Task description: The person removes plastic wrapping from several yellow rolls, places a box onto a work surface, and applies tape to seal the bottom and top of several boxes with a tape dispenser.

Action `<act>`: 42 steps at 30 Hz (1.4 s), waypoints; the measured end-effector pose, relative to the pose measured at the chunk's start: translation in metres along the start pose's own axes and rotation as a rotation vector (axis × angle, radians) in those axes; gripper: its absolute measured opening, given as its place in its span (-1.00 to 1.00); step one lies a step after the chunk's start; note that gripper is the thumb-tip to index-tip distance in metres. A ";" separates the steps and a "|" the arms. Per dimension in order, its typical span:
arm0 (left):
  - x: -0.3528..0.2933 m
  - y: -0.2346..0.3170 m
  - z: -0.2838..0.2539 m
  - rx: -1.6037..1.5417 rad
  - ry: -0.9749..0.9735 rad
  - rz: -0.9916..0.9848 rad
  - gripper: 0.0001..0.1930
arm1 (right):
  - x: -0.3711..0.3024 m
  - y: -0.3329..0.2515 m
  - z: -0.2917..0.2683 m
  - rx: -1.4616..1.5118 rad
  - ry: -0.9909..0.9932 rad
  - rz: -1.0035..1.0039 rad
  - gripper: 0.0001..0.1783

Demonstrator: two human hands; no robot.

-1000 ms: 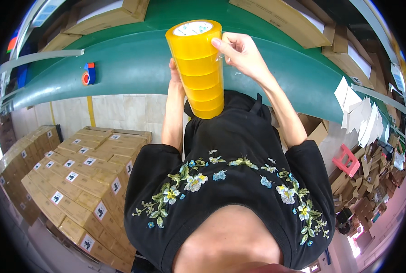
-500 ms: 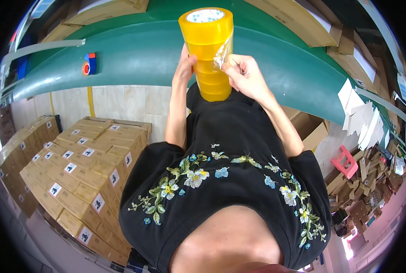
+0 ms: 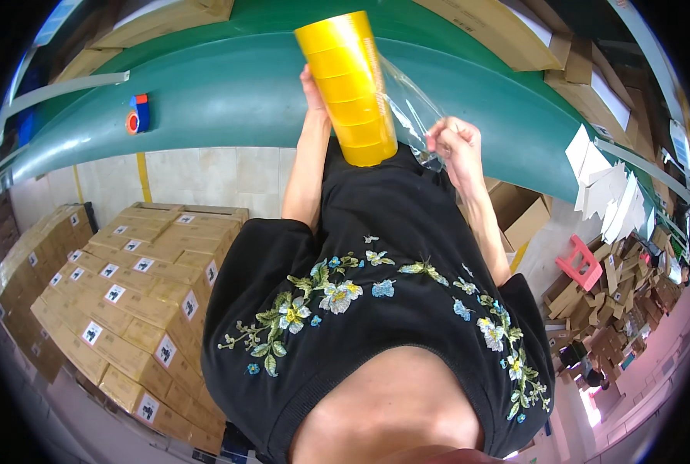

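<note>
A tall stack of yellow packing tape rolls (image 3: 349, 93) leans to the left, its lower end by my lap at the table's edge. My left hand (image 3: 314, 94) grips the stack along its left side; most of the fingers are hidden behind it. Off the stack's right side stretches a sheet of clear plastic wrap (image 3: 408, 107). Its free end is pinched in my right hand (image 3: 458, 144), which is closed and stands apart from the rolls.
On the green table (image 3: 229, 93) lies a blue and orange tape dispenser (image 3: 138, 114). Cardboard boxes (image 3: 507, 35) line its far side. Stacked cartons (image 3: 136, 290) stand at left. At right are white sheets (image 3: 604, 185), a pink stool (image 3: 579, 264) and an open carton (image 3: 519, 213).
My right hand has moved right and slightly down, pulling the plastic wrap out from the rolls. The stack has tilted left, and its top end face no longer shows.
</note>
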State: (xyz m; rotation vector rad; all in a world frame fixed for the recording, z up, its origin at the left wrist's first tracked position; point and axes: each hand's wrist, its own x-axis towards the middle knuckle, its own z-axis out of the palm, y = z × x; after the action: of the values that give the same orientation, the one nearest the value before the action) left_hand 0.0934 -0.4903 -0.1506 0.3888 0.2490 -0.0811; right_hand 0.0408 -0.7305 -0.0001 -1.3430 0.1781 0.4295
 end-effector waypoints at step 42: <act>-0.072 0.032 0.093 0.205 -0.362 -0.252 -0.52 | 0.039 -0.037 0.011 0.400 -0.215 0.257 -0.93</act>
State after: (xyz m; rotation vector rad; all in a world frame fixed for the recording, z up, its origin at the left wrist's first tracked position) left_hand 0.0485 -0.4939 -0.0374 0.5362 -0.0704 -0.4230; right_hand 0.0896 -0.7180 0.0212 -0.8762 0.2452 0.7109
